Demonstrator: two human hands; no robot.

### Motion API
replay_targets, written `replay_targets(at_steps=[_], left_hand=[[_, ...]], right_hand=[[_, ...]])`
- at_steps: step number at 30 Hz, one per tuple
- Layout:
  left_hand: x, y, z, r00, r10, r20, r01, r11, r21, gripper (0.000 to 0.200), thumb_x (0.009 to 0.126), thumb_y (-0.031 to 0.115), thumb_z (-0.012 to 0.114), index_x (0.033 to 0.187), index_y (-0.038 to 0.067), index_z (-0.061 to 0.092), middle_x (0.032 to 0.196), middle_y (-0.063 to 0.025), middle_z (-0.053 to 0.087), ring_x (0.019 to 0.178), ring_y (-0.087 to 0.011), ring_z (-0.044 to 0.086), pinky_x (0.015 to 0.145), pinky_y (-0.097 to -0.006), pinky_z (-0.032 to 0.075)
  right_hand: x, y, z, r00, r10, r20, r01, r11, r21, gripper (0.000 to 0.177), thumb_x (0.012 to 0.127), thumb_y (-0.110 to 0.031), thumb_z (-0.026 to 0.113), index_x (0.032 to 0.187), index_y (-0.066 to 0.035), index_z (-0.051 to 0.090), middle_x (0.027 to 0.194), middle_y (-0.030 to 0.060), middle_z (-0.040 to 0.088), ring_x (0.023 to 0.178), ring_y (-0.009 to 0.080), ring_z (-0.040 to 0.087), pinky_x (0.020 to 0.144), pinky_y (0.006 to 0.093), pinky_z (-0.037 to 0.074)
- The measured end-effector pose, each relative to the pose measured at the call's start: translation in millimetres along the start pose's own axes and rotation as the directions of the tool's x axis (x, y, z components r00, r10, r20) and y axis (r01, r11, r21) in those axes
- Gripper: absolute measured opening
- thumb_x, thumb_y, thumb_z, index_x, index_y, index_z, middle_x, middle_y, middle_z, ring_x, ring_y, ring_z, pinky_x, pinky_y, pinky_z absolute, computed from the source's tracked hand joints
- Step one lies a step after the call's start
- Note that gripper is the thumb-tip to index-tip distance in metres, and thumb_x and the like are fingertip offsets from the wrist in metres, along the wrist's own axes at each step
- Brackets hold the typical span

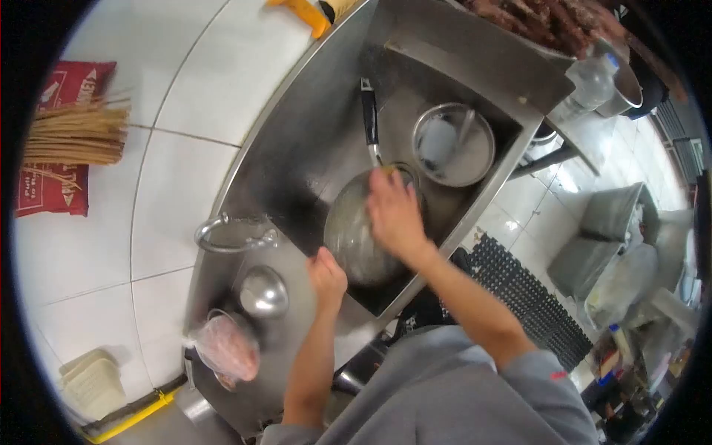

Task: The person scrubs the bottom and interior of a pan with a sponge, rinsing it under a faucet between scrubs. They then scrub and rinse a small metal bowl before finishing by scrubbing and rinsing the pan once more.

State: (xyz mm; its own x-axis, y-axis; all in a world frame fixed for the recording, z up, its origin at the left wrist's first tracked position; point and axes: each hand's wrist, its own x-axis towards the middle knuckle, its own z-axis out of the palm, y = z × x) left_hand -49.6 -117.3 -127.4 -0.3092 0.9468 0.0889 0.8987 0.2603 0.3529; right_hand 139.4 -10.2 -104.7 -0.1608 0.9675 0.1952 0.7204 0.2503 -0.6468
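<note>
A round metal pan (352,237) lies tilted in the steel sink (297,178), with a black handle (369,119) showing beyond its far side. My left hand (326,274) is closed at the pan's near left rim, its thumb uppermost. Over the pan's right part rests my right hand (393,211), fingers bent downward; something small and yellowish shows by its fingertips, too hidden to name. Right of the handle stands a round metal pot (478,159) with a whitish thing and a utensil in it.
Left of the sink are a faucet (237,233), a metal bowl (263,291) and bagged pink meat (230,348). A plastic bottle (589,85) stands at the upper right. A black mat (519,297) and grey bins (608,215) are on the floor.
</note>
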Motion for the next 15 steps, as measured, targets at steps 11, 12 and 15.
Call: replay_targets(at_steps=[11,12,15], left_hand=[[4.1,3.2,1.3,0.998,-0.058,-0.024,0.058,0.998,-0.002,0.058,0.104,0.031,0.032,0.083,-0.009,0.068,0.09,-0.0319,0.064,0.087,-0.0483,0.057,0.085,-0.0535,0.042],[6.3,5.0,3.3,0.997,-0.064,-0.03,0.064,0.998,-0.009,0.058,0.104,0.031,0.032,0.083,-0.009,0.068,0.09,-0.0319,0.064,0.087,-0.0483,0.057,0.085,-0.0535,0.042],[6.4,2.6,-3.8,0.996,0.086,-0.037,-0.09,0.986,-0.14,0.058,0.104,0.031,0.032,0.083,-0.009,0.068,0.091,-0.0327,0.064,0.087,-0.0481,0.057,0.084,-0.0534,0.043]], right_hand=[[-24.5,-19.0,1.0,0.994,-0.076,-0.073,0.075,0.997,-0.016,0.052,0.09,-0.02,0.057,0.139,-0.003,0.05,0.149,0.0105,0.045,0.139,0.0384,0.038,0.109,0.0621,0.032],[-46.2,-45.0,-20.1,0.99,-0.106,0.09,0.103,0.994,0.032,0.06,0.085,-0.021,0.062,0.141,-0.004,0.049,0.152,0.0099,0.04,0.141,0.0392,0.034,0.111,0.0618,0.031],[-69.0,-39.4,-12.4,0.941,-0.322,0.106,0.315,0.946,0.082,0.062,0.083,-0.021,0.063,0.141,-0.004,0.05,0.153,0.0088,0.038,0.143,0.0349,0.032,0.11,0.0607,0.032]])
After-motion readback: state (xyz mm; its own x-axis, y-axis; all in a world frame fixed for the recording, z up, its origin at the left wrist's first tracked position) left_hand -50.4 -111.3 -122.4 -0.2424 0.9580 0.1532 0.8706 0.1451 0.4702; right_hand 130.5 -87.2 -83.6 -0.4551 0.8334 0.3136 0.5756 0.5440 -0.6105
